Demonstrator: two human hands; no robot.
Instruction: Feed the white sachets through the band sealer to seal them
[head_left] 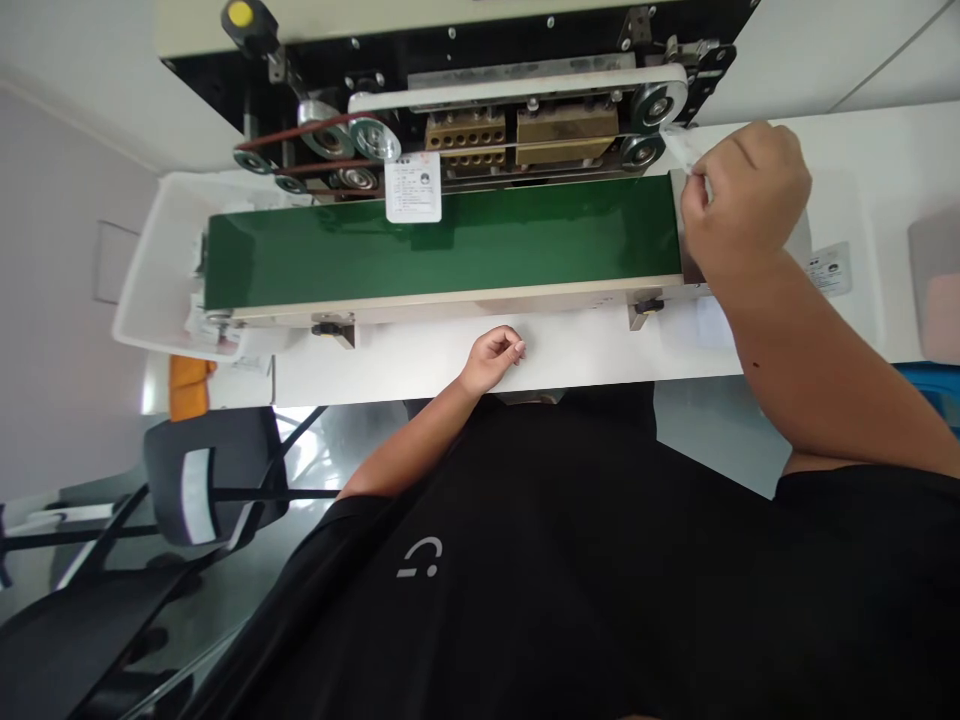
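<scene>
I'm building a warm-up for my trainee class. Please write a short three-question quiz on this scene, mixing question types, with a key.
1. True or false: the left hand is gripping the orange cloth.
2. Multiple choice: as seen in the picture, the right hand is nearest which part of the belt? A) left end B) middle C) right end
3. Fill in: the printed white packet shows against a belt coloured ____.

Key: 1. False. 2. C. 3. Green.

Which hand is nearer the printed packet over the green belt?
Left: left hand in front of the printed packet, slightly right; right hand farther, by the green belt's right end.
</scene>
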